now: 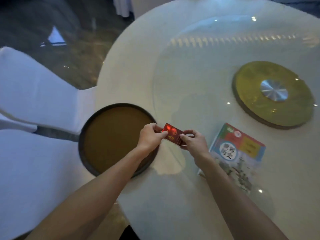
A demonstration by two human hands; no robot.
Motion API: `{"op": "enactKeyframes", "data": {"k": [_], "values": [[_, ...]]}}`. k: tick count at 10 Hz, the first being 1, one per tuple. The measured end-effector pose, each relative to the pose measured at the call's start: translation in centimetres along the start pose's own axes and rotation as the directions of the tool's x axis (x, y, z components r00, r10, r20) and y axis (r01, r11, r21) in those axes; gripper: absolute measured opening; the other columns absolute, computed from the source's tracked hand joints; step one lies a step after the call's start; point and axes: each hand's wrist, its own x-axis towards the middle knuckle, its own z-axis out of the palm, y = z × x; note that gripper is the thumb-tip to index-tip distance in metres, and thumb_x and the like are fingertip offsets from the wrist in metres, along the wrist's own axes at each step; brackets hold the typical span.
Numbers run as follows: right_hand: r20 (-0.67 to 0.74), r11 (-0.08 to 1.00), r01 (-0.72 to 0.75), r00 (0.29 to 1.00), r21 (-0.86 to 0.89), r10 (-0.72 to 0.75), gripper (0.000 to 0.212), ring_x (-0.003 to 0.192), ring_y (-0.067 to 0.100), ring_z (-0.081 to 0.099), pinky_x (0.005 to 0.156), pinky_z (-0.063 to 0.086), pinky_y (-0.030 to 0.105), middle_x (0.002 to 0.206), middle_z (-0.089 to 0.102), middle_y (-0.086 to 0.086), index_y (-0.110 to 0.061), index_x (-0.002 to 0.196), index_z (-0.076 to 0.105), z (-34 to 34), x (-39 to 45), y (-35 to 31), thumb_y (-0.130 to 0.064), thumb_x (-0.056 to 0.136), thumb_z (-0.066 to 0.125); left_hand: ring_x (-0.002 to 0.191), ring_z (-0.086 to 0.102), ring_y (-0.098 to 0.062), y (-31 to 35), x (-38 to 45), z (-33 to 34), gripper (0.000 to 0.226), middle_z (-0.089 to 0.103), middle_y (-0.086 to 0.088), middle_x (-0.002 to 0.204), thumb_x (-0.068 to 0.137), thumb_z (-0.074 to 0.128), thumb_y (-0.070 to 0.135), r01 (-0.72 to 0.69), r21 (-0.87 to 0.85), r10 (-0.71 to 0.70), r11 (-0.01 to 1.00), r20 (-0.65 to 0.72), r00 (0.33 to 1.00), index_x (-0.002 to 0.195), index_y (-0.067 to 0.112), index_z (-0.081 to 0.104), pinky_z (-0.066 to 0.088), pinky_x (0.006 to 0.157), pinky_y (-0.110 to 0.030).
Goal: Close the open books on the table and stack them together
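Hands (152, 135) (194, 142) pinch small closed red book (173, 134) above table (138, 66).

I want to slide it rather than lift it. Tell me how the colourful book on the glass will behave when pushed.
The colourful book lies closed and flat on the glossy glass top, so it will probably slide easily. It looks thin with a soft cover, so lifted by one edge it would likely flex. Being flat, it should not roll or tip.
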Motion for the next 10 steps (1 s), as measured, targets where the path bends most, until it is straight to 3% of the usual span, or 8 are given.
{"op": "enactKeyframes", "data": {"k": [2, 4, 5, 7, 9, 10], "values": [[0.126, 0.990, -0.040, 0.990, -0.133, 0.057, 0.020, 0.079, 0.018, 0.070, 0.077, 0.061, 0.039, 0.093, 0.069, 0.010, -0.005, 0.114, 0.066, 9.7, 0.7, 0.8, -0.010, 0.095, 0.065, 0.091, 0.068, -0.011, -7.2, 1.0, -6.7, 0.021, 0.073, 0.005, 0.095, 0.084, 0.080, 0.030, 0.114, -0.003, -0.113, 0.993, -0.129, 0.985, 0.100, 0.017, 0.076, 0.053, 0.077, -0.025], [0.179, 0.976, -0.057, 0.979, -0.210, 0.096, 0.022, 0.095, 0.020, 0.073, 0.084, 0.064, 0.043, 0.103, 0.070, 0.011, -0.010, 0.117, 0.065, 15.7, 0.5, 1.8, -0.016, 0.096, 0.064, 0.097, 0.065, -0.013, -12.6, 1.5, -10.0, 0.026, 0.069, 0.002, 0.104, 0.090, 0.075, 0.030, 0.217, -0.028, -0.219, 0.976, -0.153, 0.964, 0.111, 0.014, 0.071, 0.046, 0.066, -0.015], [0.204, 0.972, -0.061, 0.973, -0.229, 0.110, 0.024, 0.098, 0.020, 0.073, 0.086, 0.064, 0.042, 0.106, 0.071, 0.012, -0.010, 0.120, 0.065, 17.0, 0.6, 2.1, -0.018, 0.097, 0.064, 0.097, 0.064, -0.013, -13.7, 1.7, -10.8, 0.028, 0.067, 0.002, 0.104, 0.091, 0.074, 0.028, 0.238, -0.041, -0.242, 0.970, -0.164, 0.956, 0.115, 0.015, 0.068, 0.044, 0.065, -0.013], [0.273, 0.954, -0.032, 0.955, -0.299, 0.117, 0.038, 0.105, 0.018, 0.071, 0.089, 0.063, 0.037, 0.113, 0.069, 0.008, -0.009, 0.134, 0.061, 18.8, 0.6, 2.0, -0.023, 0.099, 0.064, 0.107, 0.063, -0.016, -15.1, 2.1, -11.6, 0.033, 0.067, 0.000, 0.114, 0.094, 0.070, 0.025, 0.236, -0.010, -0.234, 0.972, -0.182, 0.955, 0.125, 0.017, 0.065, 0.050, 0.082, -0.025], [0.301, 0.937, 0.000, 0.947, -0.349, 0.111, 0.046, 0.114, 0.018, 0.066, 0.090, 0.061, 0.032, 0.126, 0.066, 0.009, -0.011, 0.142, 0.056, 19.0, 0.7, 2.2, -0.026, 0.100, 0.064, 0.105, 0.063, -0.017, -15.5, 2.6, -11.8, 0.033, 0.063, 0.002, 0.109, 0.095, 0.069, 0.026, 0.212, 0.006, -0.210, 0.977, -0.129, 0.969, 0.126, 0.015, 0.063, 0.051, 0.082, -0.025], [0.267, 0.893, 0.077, 0.962, -0.444, 0.049, 0.047, 0.116, 0.017, 0.064, 0.092, 0.060, 0.033, 0.129, 0.066, 0.006, -0.014, 0.143, 0.056, 18.7, 0.2, 2.0, -0.032, 0.099, 0.063, 0.113, 0.064, -0.021, -15.2, 2.7, -11.8, 0.038, 0.065, -0.003, 0.120, 0.094, 0.069, 0.029, 0.223, 0.076, -0.212, 0.972, -0.130, 0.969, 0.129, 0.015, 0.060, 0.051, 0.082, -0.025]]}}
